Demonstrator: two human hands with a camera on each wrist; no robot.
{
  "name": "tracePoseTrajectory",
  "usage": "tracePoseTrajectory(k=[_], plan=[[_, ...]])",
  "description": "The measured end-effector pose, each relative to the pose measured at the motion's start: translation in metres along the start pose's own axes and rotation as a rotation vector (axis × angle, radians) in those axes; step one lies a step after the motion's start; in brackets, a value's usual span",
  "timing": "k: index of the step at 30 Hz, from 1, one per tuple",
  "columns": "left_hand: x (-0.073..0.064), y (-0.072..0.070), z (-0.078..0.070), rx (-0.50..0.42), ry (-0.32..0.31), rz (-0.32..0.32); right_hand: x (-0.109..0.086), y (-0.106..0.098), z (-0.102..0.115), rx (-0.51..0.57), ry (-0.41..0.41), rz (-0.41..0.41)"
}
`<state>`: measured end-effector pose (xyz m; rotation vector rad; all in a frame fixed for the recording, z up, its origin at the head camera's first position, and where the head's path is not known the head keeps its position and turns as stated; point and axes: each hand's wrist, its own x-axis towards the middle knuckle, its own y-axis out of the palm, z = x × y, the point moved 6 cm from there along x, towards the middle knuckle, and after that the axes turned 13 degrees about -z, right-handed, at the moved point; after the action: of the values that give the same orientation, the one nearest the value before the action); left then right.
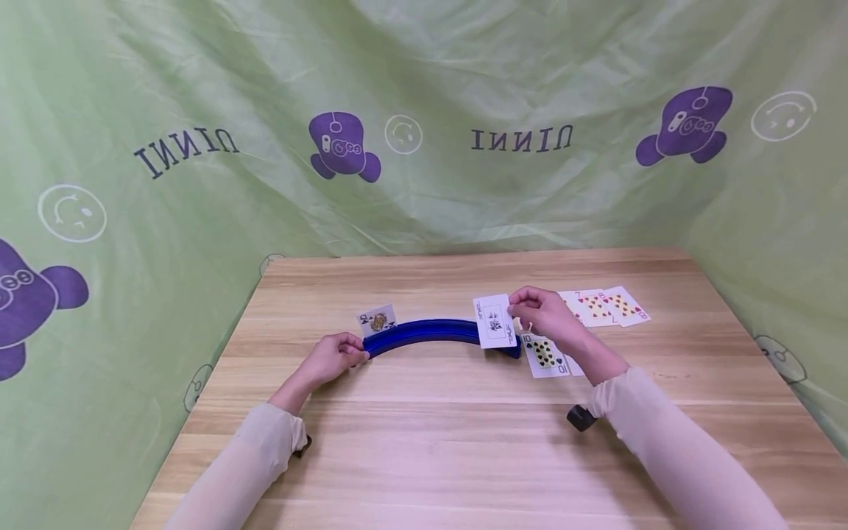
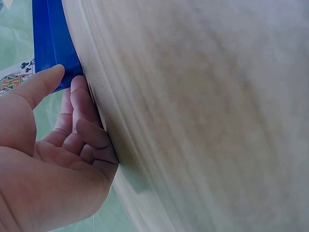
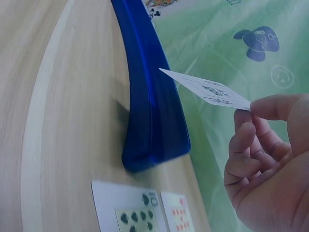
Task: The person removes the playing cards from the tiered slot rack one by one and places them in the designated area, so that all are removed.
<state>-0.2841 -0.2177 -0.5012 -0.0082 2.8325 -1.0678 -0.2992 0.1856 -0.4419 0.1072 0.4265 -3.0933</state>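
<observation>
A curved blue card holder (image 1: 424, 331) stands on the wooden table. My left hand (image 1: 333, 357) pinches its left end, thumb on top and fingers against the side in the left wrist view. Close to that hand, a queen of clubs (image 1: 377, 322) stands in the holder's slot. With thumb and fingertips, my right hand (image 1: 543, 313) holds a joker card (image 1: 494, 322) by its edge, tilted above the holder's right end. The right wrist view shows the joker (image 3: 210, 89) raised over the blue holder (image 3: 154, 96).
Beside the holder's right end lies a ten of spades (image 1: 545, 356), with another card partly under my right wrist. Farther back, red-suited cards including an eight (image 1: 623, 305) overlap in a row. A green printed cloth (image 1: 424, 199) hangs around the table (image 1: 430, 442).
</observation>
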Motion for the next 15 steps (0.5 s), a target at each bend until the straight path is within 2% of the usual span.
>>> tracePoseTrajectory(k=[15], plan=[[0.000, 0.001, 0.001, -0.012, 0.001, -0.003, -0.007, -0.048, -0.012, -0.077, 0.029, -0.053]])
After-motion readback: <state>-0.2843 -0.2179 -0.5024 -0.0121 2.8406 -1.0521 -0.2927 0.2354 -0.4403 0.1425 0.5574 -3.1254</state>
